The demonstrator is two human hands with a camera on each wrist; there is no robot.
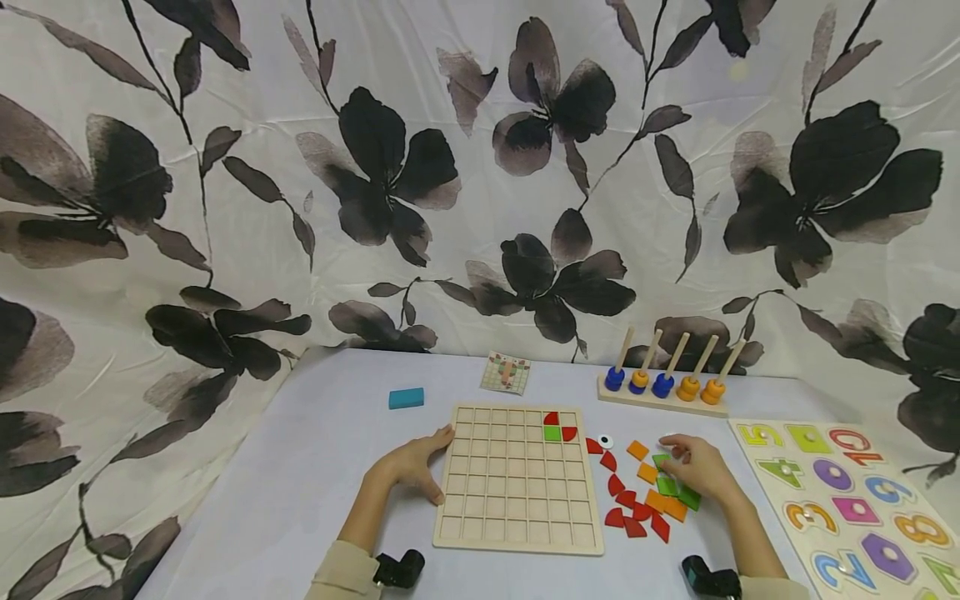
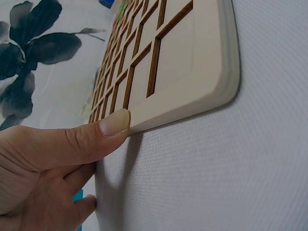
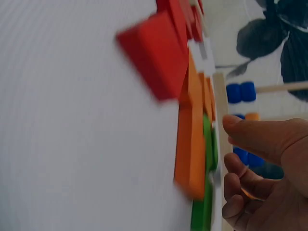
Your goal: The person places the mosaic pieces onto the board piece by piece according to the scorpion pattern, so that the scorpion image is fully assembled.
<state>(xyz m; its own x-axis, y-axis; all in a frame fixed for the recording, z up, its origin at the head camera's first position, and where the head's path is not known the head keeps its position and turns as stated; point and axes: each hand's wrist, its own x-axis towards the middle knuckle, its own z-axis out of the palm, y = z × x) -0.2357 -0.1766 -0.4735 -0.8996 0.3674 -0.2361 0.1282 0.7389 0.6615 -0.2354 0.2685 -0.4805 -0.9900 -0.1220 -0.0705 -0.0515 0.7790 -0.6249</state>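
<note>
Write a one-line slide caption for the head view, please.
Left hand touching the edge of a gridded board, right hand near loose red, orange and green pieces.

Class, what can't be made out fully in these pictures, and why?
Small card, head view: pattern too small to read.
Number board, head view: cut off by the bottom edge.
Nearest red piece, right wrist view: blurred.
Green pieces, head view: partly covered by the right hand.

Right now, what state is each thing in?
Grid board: flat, three cells occupied, rest bare.
Loose tiles: scattered right of the board.
Peg stand: upright, beads on every peg.
Number puzzle: flat, visible slots filled.
Blue block: lying flat.
Pattern card: pattern side up.
Left hand: touching the board's edge.
Right hand: by green tiles, apparently holding nothing.
</note>
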